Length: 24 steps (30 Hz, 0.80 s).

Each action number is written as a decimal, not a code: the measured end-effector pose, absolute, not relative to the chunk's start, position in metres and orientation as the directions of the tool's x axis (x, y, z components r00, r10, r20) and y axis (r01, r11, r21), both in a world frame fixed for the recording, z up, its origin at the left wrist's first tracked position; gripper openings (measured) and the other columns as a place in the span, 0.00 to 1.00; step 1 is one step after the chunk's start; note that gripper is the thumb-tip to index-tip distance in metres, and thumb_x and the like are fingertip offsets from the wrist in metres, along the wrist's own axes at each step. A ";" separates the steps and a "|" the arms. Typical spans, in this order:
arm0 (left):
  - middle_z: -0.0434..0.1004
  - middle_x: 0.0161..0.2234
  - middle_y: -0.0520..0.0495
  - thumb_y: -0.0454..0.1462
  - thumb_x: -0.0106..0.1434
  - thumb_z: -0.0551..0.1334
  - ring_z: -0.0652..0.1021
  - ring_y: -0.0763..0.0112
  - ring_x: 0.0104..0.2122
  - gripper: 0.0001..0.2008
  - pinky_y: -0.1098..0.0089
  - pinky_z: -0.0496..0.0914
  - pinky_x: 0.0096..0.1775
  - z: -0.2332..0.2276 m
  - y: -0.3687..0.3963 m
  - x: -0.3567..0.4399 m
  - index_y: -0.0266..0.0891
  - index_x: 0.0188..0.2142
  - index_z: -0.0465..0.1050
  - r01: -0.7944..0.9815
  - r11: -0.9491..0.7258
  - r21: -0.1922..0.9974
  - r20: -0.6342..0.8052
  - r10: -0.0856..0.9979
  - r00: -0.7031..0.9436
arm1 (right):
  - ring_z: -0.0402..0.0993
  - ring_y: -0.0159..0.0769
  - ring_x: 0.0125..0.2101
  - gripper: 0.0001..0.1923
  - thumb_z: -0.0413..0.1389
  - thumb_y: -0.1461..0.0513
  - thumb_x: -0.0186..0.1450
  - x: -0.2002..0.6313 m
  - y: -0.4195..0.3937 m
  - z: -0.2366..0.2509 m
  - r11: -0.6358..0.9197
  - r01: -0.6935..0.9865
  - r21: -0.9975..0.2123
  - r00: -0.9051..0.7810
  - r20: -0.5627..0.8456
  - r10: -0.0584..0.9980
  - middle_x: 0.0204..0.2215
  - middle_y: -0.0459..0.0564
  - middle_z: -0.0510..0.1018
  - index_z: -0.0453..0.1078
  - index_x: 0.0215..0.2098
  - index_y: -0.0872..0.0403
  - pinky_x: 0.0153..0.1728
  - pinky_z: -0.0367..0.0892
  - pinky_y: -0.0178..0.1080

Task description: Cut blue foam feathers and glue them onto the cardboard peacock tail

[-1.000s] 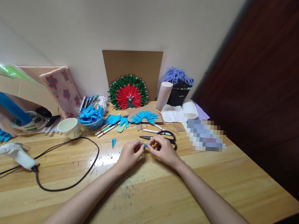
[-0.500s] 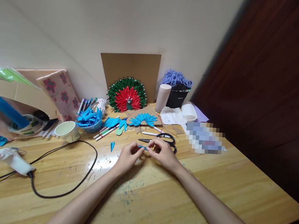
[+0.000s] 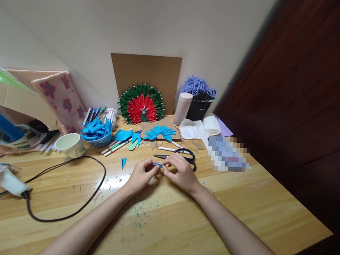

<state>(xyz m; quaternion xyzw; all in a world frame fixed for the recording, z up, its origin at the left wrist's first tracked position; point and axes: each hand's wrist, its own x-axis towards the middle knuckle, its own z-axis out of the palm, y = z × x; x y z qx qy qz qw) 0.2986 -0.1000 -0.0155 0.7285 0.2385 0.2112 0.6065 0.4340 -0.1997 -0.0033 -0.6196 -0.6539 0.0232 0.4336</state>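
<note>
Between the two hands, just above the wooden surface (image 3: 181, 221), a small blue paper piece (image 3: 157, 165) is pinched from both ends: the left hand (image 3: 140, 176) grips it with thumb and fingertips narrowed on its left end, and the right hand (image 3: 179, 172) closes on its right end in the same way. Compared with half a second ago the grip is unchanged and the hands remain pressed close together; the whole scene sits a little further left and lower, as the head has turned. Just beyond the right hand lie black scissors (image 3: 182, 154), touching the knuckles from this view. A loose blue paper point (image 3: 123, 162) lies left of the left hand, a little apart. Farther beyond the hands sits a blue paper fan (image 3: 159, 132) on cardboard.
</note>
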 end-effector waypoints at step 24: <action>0.67 0.19 0.54 0.41 0.53 0.62 0.65 0.79 0.21 0.10 0.75 0.59 0.25 -0.011 -0.097 0.298 0.35 0.25 0.68 0.018 0.077 0.997 -0.061 0.600 0.798 | 0.70 0.36 0.32 0.06 0.52 0.66 0.60 0.433 -0.200 -0.007 0.307 0.780 -0.546 0.116 0.608 0.786 0.28 0.48 0.76 0.71 0.32 0.52 0.35 0.66 0.39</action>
